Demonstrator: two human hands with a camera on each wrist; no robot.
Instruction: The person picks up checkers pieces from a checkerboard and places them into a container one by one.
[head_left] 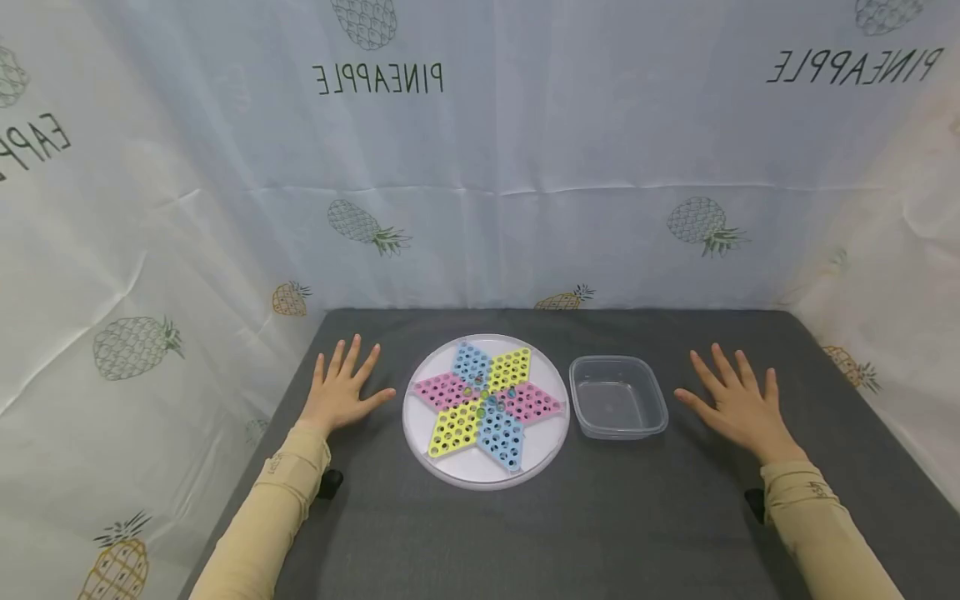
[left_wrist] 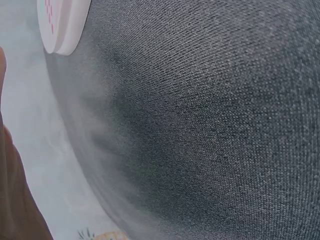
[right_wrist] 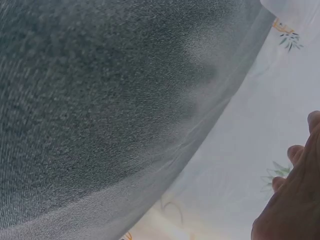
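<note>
A round white Chinese checkers board (head_left: pixel 540 450) with a star of pink, yellow and blue sections lies on the dark table. Several small glass marbles (head_left: pixel 484 394) sit around the star's middle. Just right of the board stands a clear plastic container (head_left: pixel 617 398) with no lid on it. My left hand (head_left: pixel 341 397), fingers spread, is left of the board and apart from it. To the right of the container, my right hand (head_left: pixel 738 410) is likewise spread and holds nothing. The wrist views catch only part of the left hand (left_wrist: pixel 17 195) and right hand (right_wrist: pixel 295 200).
Dark grey cloth (head_left: pixel 525 542) covers the table. White curtains (head_left: pixel 525 142) with pineapple prints hang behind it and along both sides. A dark wrist device (head_left: pixel 329 484) shows under the left sleeve, and another (head_left: pixel 755 504) under the right.
</note>
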